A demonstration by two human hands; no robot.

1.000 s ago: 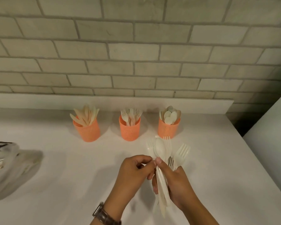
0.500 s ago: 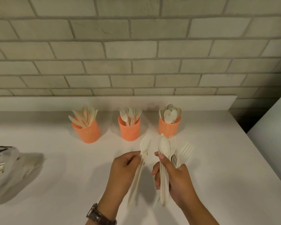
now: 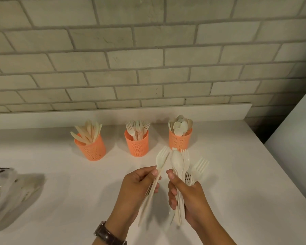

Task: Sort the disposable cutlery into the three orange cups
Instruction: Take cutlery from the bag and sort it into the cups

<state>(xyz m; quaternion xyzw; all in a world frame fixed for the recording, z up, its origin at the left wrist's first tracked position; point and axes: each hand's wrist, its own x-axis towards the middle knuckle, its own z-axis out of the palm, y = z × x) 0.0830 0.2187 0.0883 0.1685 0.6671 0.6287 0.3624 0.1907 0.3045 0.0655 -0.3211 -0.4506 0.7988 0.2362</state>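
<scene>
sorting looks well along: at twelve o'clock on the bench [image 3: 237, 174] the knife cup [image 3: 91, 148], fork cup [image 3: 136, 145] and spoon cup [image 3: 180, 141] are each part filled. the right grip [image 3: 190, 197] is curled round an unsorted bundle [image 3: 181, 165]; the left grip [image 3: 140, 188] pinches a fork [image 3: 162, 158] just beside it. a bag [image 3: 9, 193] at nine o'clock seems to hold more.

The left hand [image 3: 140, 188], at 9 o'clock of the right hand [image 3: 191, 197], pinches a fork [image 3: 162, 159]. The right hand curls round a cutlery bundle [image 3: 182, 165], thumb toward 12 o'clock.
</scene>
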